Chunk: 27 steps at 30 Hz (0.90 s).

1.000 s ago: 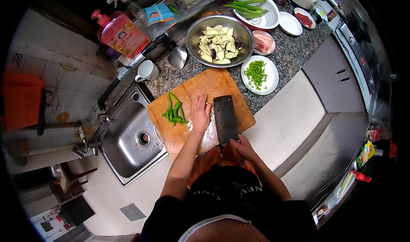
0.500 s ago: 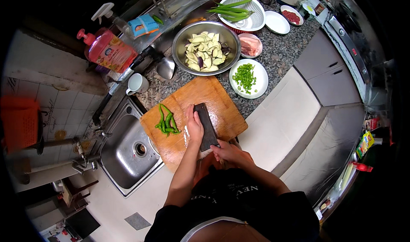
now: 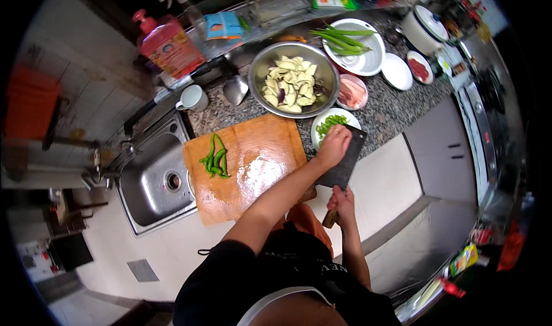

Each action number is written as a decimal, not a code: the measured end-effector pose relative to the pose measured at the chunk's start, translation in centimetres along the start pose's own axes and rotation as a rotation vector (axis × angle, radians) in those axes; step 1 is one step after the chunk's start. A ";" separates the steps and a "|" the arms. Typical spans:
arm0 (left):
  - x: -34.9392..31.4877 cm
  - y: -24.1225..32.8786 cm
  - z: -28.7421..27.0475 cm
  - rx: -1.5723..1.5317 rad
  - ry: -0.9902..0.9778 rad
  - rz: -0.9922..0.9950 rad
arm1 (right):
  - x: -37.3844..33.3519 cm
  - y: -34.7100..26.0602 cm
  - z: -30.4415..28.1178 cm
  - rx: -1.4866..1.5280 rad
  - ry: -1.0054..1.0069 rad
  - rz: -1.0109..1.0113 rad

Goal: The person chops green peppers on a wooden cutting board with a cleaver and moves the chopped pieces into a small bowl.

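At ten o'clock I remotely spot a labeled soap bottle (image 3: 172,49), print too small to read; whole peppers (image 3: 216,168) lie at nine. Toward three, work seemingly shifts to the plate (image 3: 315,133): my left grip (image 3: 334,146), loosely curled, meets the cleaver (image 3: 345,168), moved off the cutting board (image 3: 259,142), clasped in my right grip (image 3: 342,204).

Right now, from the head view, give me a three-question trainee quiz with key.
1. True or false: the right hand grips the handle of the cleaver.
2. Which lies on the cutting board? A) the mug; B) whole green peppers; C) the metal bowl.
3. Fill in: beside the left hand, chopped green pieces lie on a white ____.

Key: 1. True. 2. B. 3. Plate.
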<state>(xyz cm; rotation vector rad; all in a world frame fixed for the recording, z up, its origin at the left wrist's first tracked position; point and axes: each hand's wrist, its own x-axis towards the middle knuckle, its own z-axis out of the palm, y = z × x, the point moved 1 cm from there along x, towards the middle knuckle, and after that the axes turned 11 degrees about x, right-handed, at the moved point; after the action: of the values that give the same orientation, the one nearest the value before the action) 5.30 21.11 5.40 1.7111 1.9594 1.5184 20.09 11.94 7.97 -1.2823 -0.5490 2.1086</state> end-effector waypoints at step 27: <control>-17.9 -12.6 -29.4 0.615 0.242 -0.765 | -1.9 2.0 4.8 -0.530 -0.389 0.076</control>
<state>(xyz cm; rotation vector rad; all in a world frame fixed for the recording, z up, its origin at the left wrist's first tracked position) -16.15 -8.33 1.79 0.6886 2.9286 0.9143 15.90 8.96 10.11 -1.1644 -1.3147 2.3836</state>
